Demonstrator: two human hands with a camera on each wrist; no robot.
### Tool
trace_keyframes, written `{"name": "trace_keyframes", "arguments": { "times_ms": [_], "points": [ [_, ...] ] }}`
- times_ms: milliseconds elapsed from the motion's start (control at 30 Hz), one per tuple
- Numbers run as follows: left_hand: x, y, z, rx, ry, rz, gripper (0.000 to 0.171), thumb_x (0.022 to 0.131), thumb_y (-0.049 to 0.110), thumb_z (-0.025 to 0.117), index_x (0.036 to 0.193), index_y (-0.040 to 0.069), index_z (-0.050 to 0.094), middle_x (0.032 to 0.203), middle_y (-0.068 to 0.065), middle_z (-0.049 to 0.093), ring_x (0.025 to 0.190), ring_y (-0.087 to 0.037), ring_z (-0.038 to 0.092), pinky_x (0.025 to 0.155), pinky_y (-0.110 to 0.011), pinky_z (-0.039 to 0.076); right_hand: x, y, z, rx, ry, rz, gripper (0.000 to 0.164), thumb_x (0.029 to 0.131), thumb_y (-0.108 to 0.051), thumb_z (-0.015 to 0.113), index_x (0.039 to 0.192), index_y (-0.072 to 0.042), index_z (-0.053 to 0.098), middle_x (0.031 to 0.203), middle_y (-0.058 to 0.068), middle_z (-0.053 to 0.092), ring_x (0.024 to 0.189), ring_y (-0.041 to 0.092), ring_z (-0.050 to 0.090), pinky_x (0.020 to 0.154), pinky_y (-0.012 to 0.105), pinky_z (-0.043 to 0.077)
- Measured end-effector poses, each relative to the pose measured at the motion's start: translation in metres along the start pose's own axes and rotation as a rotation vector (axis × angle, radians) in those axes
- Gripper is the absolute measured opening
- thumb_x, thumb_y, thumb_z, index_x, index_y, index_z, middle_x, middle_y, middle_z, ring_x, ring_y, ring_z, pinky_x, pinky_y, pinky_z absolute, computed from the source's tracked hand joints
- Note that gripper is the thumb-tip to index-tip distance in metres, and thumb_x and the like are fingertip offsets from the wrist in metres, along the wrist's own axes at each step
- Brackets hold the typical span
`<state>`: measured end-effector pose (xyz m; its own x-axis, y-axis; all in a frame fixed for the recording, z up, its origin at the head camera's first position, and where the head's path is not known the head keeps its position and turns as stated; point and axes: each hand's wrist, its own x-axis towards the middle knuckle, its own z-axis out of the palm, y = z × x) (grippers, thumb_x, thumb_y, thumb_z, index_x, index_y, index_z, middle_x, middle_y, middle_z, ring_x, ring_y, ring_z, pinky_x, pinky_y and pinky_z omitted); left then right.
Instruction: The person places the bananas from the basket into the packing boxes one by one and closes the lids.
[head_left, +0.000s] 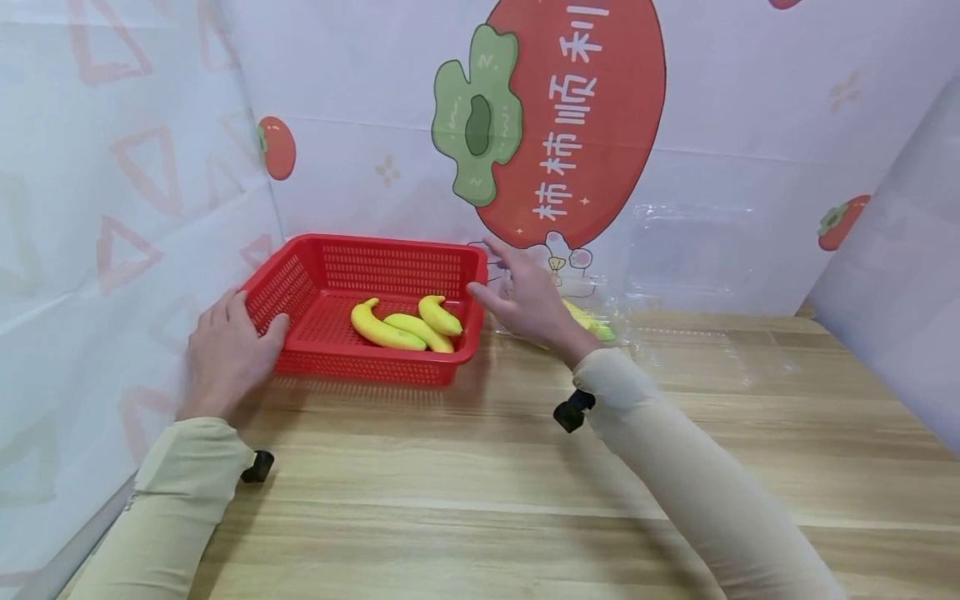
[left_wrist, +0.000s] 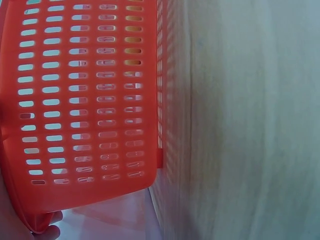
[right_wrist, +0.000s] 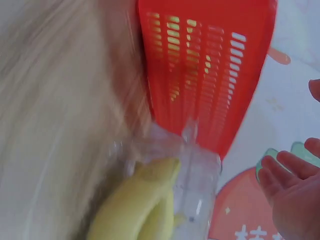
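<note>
My read: this was the steadying-the-basket step. The left hand (head_left: 228, 354) had its fingers hooked round the left rim of the basket (head_left: 360, 367), thumb by the front corner. The right hand (head_left: 528, 304) had its fingers spread and held nothing, just off the right end, so imo a solid two-handed hold called for bringing those fingers in onto that rim. Three bananas (head_left: 416, 327) sat inside toward the right, untouched, and more yellow fruit (right_wrist: 130, 205) showed in a clear box (right_wrist: 197, 172) just beside the basket
</note>
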<state>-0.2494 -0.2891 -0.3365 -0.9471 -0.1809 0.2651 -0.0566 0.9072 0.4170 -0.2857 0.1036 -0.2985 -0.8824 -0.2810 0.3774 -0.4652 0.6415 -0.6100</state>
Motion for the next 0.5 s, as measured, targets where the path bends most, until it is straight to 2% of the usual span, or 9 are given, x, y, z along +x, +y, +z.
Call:
{"name": "trace_keyframes", "arguments": {
  "times_ms": [200,500],
  "points": [
    [-0.001,0.000,0.000,0.012,-0.002,-0.003,0.084,0.106,0.047,0.039,0.161,-0.013,0.020,0.165,-0.039,0.025,0.145,-0.059,0.030,0.117,-0.077,0.028,0.010,-0.010,0.026,0.133,-0.061,0.054,0.083,0.096,-0.041,0.075,0.166,-0.025,0.034,0.161,0.008,0.051,0.144,0.032,0.055,0.104,0.051,0.060],
    [0.000,-0.002,0.001,0.011,-0.005,0.008,0.084,0.107,0.048,0.036,0.161,-0.014,0.020,0.166,-0.039,0.022,0.147,-0.060,0.027,0.118,-0.077,0.026,0.019,-0.025,0.047,0.179,-0.053,0.129,0.075,0.098,-0.042,0.072,0.164,-0.028,0.039,0.159,0.004,0.055,0.139,0.026,0.061,0.106,0.047,0.060]
  ]
}}
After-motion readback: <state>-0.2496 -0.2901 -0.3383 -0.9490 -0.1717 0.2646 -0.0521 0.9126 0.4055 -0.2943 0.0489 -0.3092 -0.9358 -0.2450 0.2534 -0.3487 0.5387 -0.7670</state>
